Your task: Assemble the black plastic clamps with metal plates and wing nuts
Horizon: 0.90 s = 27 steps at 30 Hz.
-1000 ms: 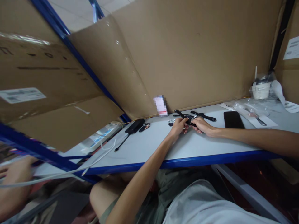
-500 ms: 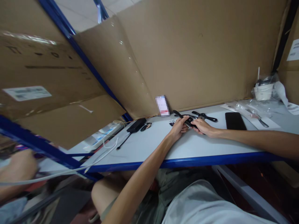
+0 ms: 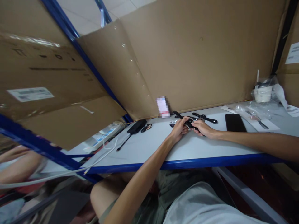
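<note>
My left hand (image 3: 179,128) is closed round a black spokeshave (image 3: 188,123) above the table, its handle pointing up to the left. From the other side my right hand (image 3: 203,128) grips the same spokeshave, with the thumb against its middle part. Fingers cover much of the body. Just behind my hands a second black spokeshave (image 3: 204,117) lies on the table. Small shiny pieces (image 3: 173,123), too small to name, lie beside my left hand. Another dark, slim piece behind the hands is partly hidden.
A propped phone (image 3: 163,107) leans on the cardboard wall (image 3: 198,56). A black phone (image 3: 235,123) lies right, near plastic packaging (image 3: 251,113) and a bagged cup (image 3: 263,91). Left are a black adapter (image 3: 137,126) and a white cable (image 3: 102,158). Another person's arm (image 3: 21,168) shows beyond the blue post.
My hands keep their hold on the spokeshave, with only a slight shift of the right fingers. The other person's arm at the left has moved. The view has shifted slightly.
</note>
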Tool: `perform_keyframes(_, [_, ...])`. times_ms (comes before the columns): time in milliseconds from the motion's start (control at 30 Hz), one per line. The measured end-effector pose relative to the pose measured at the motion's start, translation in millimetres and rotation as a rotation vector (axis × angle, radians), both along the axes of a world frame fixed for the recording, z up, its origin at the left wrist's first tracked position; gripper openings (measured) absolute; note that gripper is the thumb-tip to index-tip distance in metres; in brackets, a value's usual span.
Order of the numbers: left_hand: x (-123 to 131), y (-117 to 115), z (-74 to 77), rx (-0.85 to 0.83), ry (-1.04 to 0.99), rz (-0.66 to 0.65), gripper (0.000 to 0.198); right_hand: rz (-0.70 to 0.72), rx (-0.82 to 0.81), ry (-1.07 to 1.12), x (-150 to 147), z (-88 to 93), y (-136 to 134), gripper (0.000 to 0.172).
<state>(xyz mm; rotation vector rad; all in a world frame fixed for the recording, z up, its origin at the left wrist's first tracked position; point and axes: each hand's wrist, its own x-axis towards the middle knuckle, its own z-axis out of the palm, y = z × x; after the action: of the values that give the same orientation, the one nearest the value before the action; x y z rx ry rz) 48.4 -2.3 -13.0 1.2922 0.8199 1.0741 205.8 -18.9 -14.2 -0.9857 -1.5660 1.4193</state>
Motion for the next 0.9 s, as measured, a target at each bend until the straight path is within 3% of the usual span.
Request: perform_keyframes(900, [0.5,-1.9,1.4,0.031,-0.008,0.023,0.041,0.017,0.052,-0.028,1.6,-2.7,2.0,0.032])
